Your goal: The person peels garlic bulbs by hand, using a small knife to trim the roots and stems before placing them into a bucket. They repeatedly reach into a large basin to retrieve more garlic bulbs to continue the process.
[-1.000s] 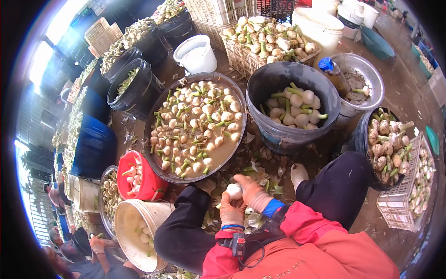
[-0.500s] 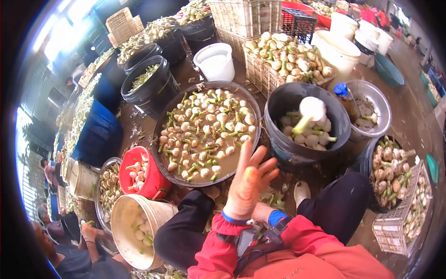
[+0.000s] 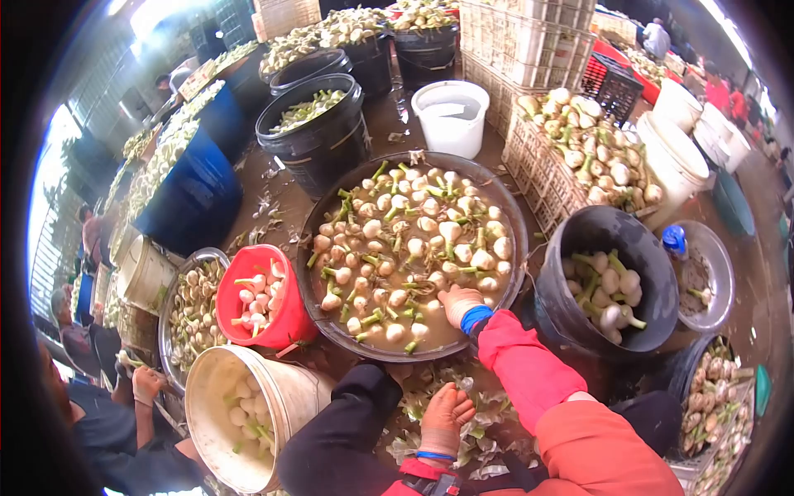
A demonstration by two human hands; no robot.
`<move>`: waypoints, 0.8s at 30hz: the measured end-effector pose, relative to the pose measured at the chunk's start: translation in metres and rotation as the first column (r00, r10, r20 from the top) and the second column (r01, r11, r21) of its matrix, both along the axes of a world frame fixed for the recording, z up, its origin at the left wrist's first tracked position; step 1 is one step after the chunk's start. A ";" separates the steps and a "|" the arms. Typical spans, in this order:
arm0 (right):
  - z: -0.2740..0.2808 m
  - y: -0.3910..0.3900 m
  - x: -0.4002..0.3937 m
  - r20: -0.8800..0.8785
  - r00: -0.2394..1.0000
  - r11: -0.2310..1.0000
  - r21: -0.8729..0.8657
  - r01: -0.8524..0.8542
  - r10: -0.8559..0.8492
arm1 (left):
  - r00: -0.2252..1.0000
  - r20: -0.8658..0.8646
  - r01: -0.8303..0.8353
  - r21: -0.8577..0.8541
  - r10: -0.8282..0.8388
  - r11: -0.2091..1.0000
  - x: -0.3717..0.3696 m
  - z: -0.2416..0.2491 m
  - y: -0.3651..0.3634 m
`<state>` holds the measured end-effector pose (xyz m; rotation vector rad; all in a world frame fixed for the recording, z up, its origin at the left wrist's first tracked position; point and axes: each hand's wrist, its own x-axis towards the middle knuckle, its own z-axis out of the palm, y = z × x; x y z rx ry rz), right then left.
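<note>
A wide dark basin [image 3: 519, 273] holds murky water with many pale bulbs with short green stems [image 3: 450, 231] floating in it. My right hand [image 3: 461, 306] reaches into its lower right part, fingers at the water among the bulbs; whether they grip one is hidden. Below the basin, over a heap of peeled skins [image 3: 488, 413], my left hand [image 3: 447, 408] is raised with its fingers curled, and what they hold, if anything, cannot be made out. A black bucket [image 3: 562, 289] with peeled bulbs stands right of the basin.
Left are a red bucket [image 3: 306, 306] and a cream bucket [image 3: 289, 397], both holding bulbs. A white bucket [image 3: 455, 132] stands behind the basin, with a full crate [image 3: 538, 178] to its right. A co-worker's hand [image 3: 147, 384] shows at lower left.
My right hand has moved from near my left hand into the basin. My left hand has lowered and its spread fingers have curled. The white bulb above the black bucket is now down inside. The view has shifted.
</note>
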<state>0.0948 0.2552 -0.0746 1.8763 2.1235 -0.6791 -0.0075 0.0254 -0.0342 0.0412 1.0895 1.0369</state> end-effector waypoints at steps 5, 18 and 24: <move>-0.017 -0.001 0.020 -0.168 0.984 0.986 -0.146 -0.078 0.053 | 1.000 -0.002 0.000 -0.026 0.000 1.000 -0.002 -0.006 -0.001; 0.102 -0.242 0.036 -0.950 0.039 0.860 -0.263 0.438 -0.310 | 0.977 0.104 0.119 0.458 -0.186 0.881 -0.006 0.031 -0.015; 0.096 -0.260 0.040 -0.940 0.178 0.769 -0.121 0.627 -0.292 | 0.539 -0.838 0.681 0.494 0.086 0.541 0.003 0.042 -0.036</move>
